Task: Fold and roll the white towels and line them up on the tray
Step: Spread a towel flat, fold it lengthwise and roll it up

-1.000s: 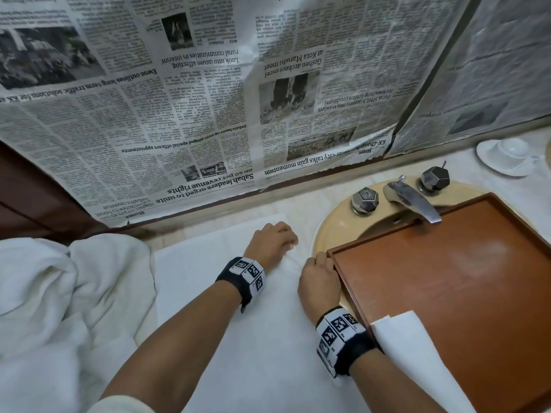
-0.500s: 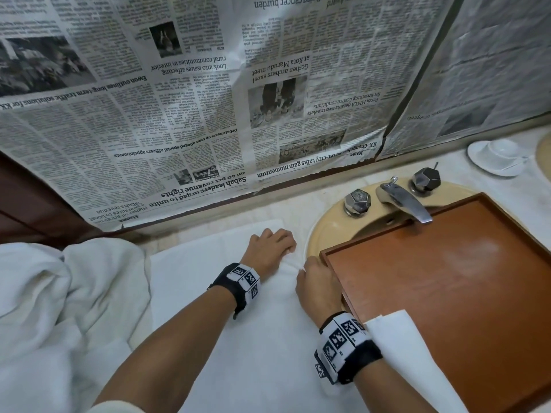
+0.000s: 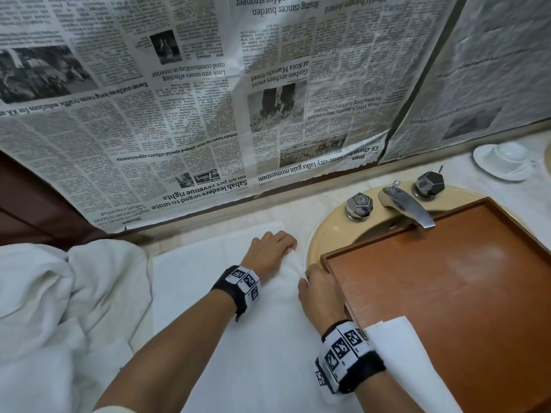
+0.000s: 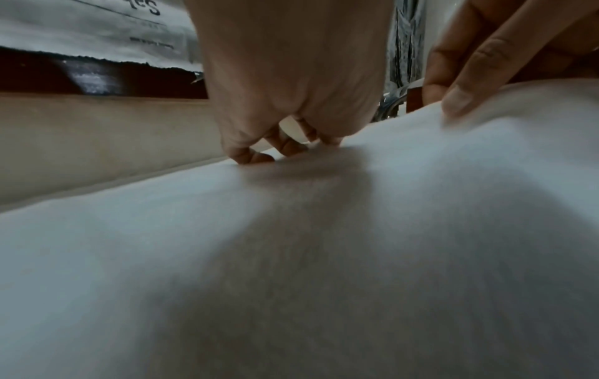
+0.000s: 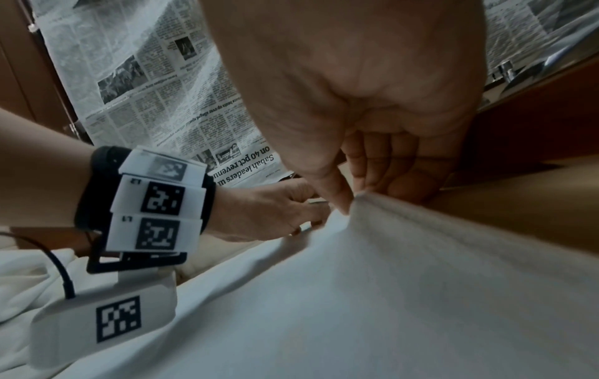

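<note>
1. Right now a white towel (image 3: 208, 338) lies spread flat on the counter (image 3: 298, 216), left of the sink (image 3: 331, 234) and reaching toward the near edge of the head view.
2. Its far right corner is bunched up into a small ridge between the two hands.
3. On the far side of that ridge, the left hand (image 3: 269, 251) has its fingers curled down onto the cloth; in the left wrist view the fingertips (image 4: 256, 156) press the towel, and whether they actually pinch it cannot be told.
4. Just beside the tray's left edge, the right hand (image 3: 320, 289) pinches the raised fold between thumb and curled fingers (image 5: 389, 174).
5. Resting across the sink, the brown tray (image 3: 447, 293) holds one folded white towel (image 3: 411, 362) at its near left corner.
6. At the left lies a heap of crumpled white towels (image 3: 59, 308).
7. Newspaper (image 3: 208, 99) covers the far wall, with the faucet (image 3: 405, 204) below it and a cup and saucer (image 3: 504, 160) at the far right.
</note>
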`<move>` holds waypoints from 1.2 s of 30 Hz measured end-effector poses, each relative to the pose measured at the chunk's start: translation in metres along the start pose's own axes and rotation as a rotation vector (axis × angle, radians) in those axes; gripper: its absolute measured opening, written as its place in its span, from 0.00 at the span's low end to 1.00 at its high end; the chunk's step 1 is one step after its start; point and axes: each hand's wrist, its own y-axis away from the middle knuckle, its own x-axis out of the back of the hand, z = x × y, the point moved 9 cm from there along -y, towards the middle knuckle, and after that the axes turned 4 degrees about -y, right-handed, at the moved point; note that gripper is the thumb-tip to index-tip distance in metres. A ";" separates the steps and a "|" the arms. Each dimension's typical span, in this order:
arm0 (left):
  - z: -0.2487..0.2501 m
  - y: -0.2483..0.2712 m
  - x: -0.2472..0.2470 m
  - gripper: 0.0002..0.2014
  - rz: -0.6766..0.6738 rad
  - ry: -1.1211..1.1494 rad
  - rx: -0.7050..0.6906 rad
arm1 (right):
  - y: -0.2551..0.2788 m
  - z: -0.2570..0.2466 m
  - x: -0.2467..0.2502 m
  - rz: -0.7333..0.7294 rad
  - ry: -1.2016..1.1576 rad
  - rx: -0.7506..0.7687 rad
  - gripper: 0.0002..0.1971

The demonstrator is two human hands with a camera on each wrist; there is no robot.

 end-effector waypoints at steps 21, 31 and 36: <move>-0.001 0.018 0.030 0.06 0.215 0.274 0.047 | 0.045 0.003 0.019 -0.041 -0.062 0.008 0.07; -0.077 0.113 0.094 0.06 0.367 0.357 0.138 | 0.080 -0.097 0.007 -0.046 -0.118 0.223 0.09; -0.132 0.176 0.118 0.06 0.386 0.373 0.218 | 0.107 -0.159 -0.026 -0.127 -0.106 0.281 0.10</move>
